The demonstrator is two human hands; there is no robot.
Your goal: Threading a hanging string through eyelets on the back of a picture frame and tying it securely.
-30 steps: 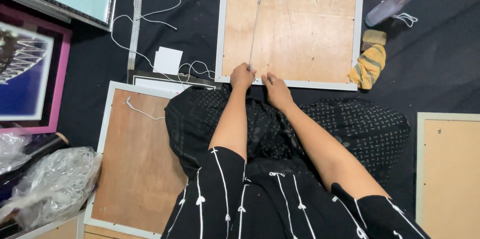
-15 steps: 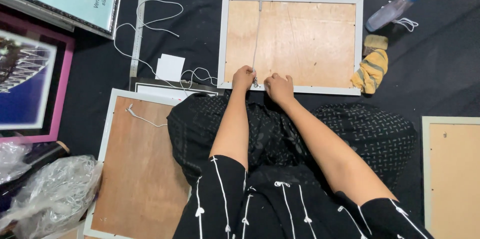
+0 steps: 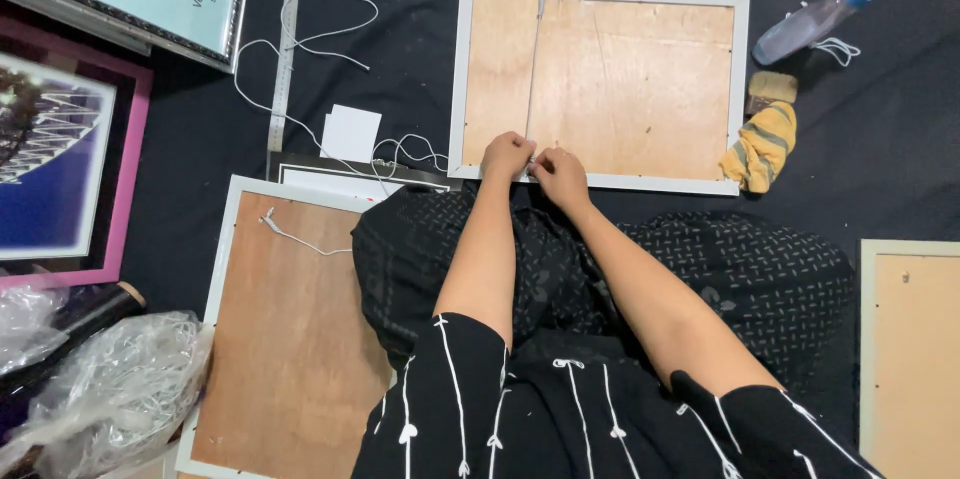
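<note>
**String nearly fastened on the white frame**

String (image 3: 533, 74) ran taut from the far edge of the white frame (image 3: 600, 84) down its wooden back to the near edge, where both hands met. Left hand (image 3: 507, 155) and right hand (image 3: 558, 175) were each pinched on the near end, so the far end looked fixed and the near one unfinished. Loose white cord (image 3: 300, 39) trailed left. Dark floor cloth (image 3: 880, 169) carried more frames, a spray bottle (image 3: 835, 4) and a yellow rag (image 3: 762, 144).
</note>
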